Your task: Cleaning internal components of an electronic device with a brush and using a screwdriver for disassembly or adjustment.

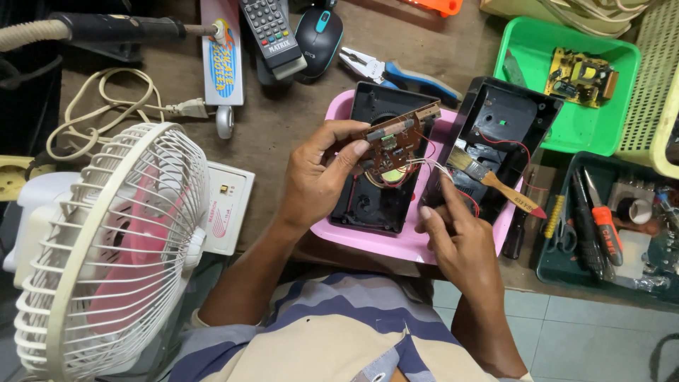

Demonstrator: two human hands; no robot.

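Pinching a small brown circuit board [391,145] between thumb and fingertips, the left hand [322,173] holds it raised over the pink tray [368,240], which serves as the landmark. Nearer the person, at the tray's front edge, the right hand [456,237] has its fingers pressed together on a paintbrush [495,182], bristles pointing toward the board. Red and white wires trail from the board into the black casing half [371,201] lying in the tray beneath it. A second black casing half [506,124] leans at the tray's right side. Left of the tray stands a white fan [106,247]. Right of it, a dark bin [608,226] holds screwdrivers and scissors. Beyond the tray lie blue-handled pliers [392,71], a remote control [272,32], a computer mouse [318,32] and a green tray [601,134] carrying another board.
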